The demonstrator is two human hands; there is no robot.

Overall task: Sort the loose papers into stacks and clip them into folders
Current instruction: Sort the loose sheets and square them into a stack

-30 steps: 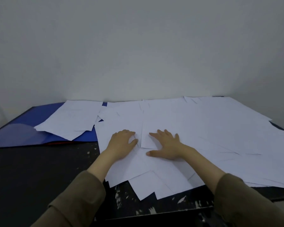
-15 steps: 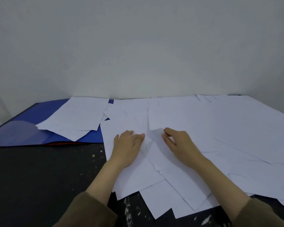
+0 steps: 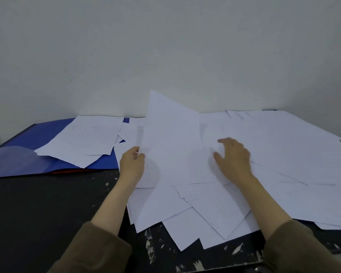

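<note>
Now left hand pinching raised sheet, right hand beside it

I see a plain wall in front of me. It is pale grey-white and fills the top half of my view. It has a few tiny dark specks on it. On the far right the wall bends at a corner and looks a bit darker there. Below the wall is a black table. Its top is dark and has small white chips and scratches, most of them near the front edge. The light is soft and even. I see only faint shadows.
</note>
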